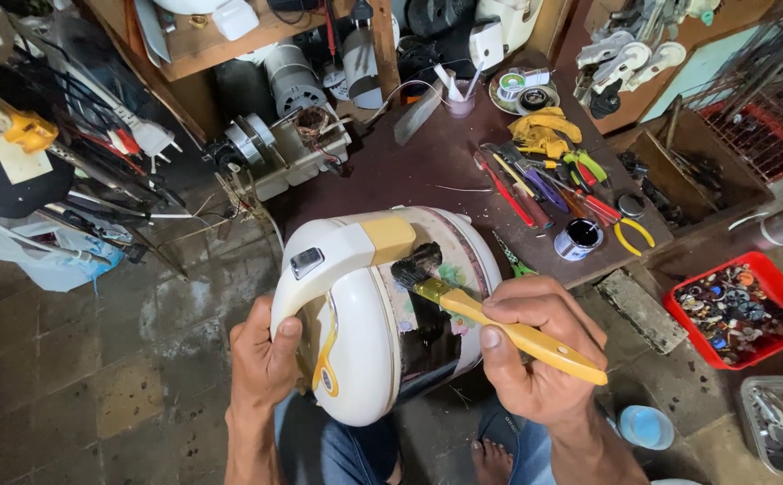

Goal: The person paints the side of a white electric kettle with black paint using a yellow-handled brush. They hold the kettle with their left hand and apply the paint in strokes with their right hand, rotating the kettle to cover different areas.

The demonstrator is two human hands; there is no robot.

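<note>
A cream-white rice cooker (365,350) lies tilted on my lap, lid side toward me, with a beige handle band across its top. My left hand (261,359) grips its left edge, thumb on the lid. My right hand (535,350) holds a yellow-handled paintbrush (499,323). Its black bristles (417,265) touch the cooker's side wall, where a dark painted patch (432,341) covers part of a floral print.
A low dark workbench (445,171) carries pliers, screwdrivers, yellow cloth and a small open tin of black paint (580,238). A red tray of small parts (737,310) sits at right, a blue lid (646,427) near my foot. Motors and cables crowd the left.
</note>
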